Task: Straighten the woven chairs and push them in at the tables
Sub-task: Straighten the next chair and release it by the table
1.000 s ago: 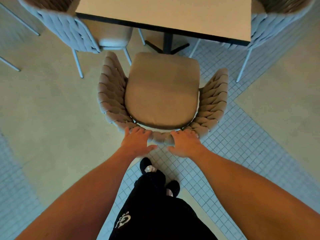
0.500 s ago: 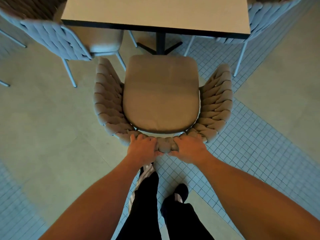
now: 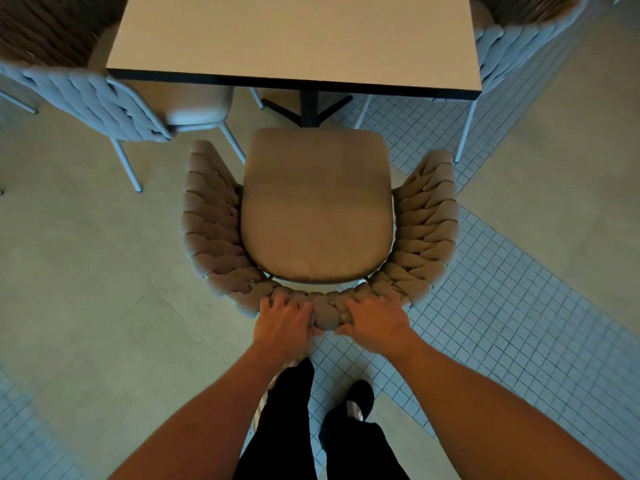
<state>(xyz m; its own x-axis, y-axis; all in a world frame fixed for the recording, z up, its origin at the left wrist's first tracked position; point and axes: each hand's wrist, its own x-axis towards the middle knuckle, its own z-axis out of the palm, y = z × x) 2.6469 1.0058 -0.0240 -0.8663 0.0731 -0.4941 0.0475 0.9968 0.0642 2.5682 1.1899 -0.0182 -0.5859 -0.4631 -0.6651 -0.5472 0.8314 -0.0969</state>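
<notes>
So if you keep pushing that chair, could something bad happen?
Maybe two things. The beige woven chair points straight at the table's black centre post, so its cushioned seat could bump it if pushed far. The grey woven chair on the left has a metal leg close to the beige chair's arm, so they might snag. Left hand and right hand both keep a grip on the backrest.

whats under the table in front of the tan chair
Under the table: its black pedestal post with splayed feet, and the front edge of the tan chair's seat cushion. The tabletop hides the rest.
</notes>
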